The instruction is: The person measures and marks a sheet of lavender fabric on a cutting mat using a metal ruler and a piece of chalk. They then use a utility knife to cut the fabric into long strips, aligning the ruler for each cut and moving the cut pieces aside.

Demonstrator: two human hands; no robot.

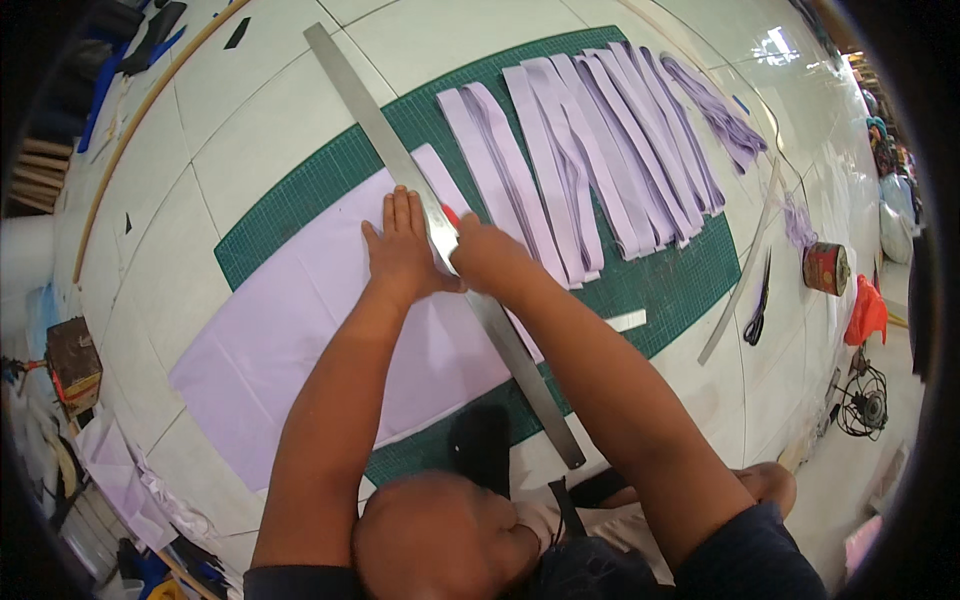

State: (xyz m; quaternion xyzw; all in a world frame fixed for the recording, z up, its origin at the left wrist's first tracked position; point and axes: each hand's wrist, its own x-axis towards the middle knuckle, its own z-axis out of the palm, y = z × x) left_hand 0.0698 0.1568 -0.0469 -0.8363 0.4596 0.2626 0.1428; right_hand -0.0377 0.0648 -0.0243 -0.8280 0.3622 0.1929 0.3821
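Observation:
A large folded lilac cloth (300, 290) lies on a green cutting mat (310, 205). Across it, at a slant, runs a long steel ruler (365, 105). My left hand (405, 260) presses flat on the cloth and the ruler's left edge, its fingers stretched out. On the ruler's other side my right hand (490, 258) is closed around a red cutter (451, 215), mostly hidden by the fingers. A narrow lilac strip (440, 170) shows along the ruler's right side, partly covered by my right hand and forearm.
Several bundles of lilac strips (610, 150) lie on the mat's right part. On the tiled floor at the right are scissors (762, 310), a second metal ruler (735, 285), a round tin (825, 268) and a small fan (865, 405). A long wooden strip (130, 140) lies at the left.

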